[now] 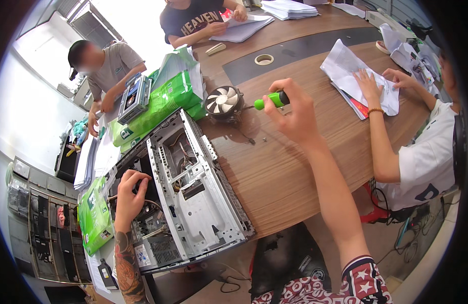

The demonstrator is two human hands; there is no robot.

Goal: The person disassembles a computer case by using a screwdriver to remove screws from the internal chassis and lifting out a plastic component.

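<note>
A green and black screwdriver [272,100] is gripped in my right hand [298,112], raised over the wooden table, its thin shaft directed left at the cooling fan [223,103]. The fan has pale blades in a black frame and stands on the table, its cable trailing toward me. My left hand [131,196] reaches into the opened computer case [201,205], fingers curled together over the dark inner part; what they pinch, if anything, is hidden. Metal rails, cables and a circuit board show inside the case. A small screw-like piece [265,139] lies on the table.
Behind the case, a metal drive [134,99] rests on green packages [165,101]. A tape roll [264,60] and a stapler-like item [216,48] lie farther off. At the right a person's hands [368,90] press white papers [345,66]. Two other people are across the table.
</note>
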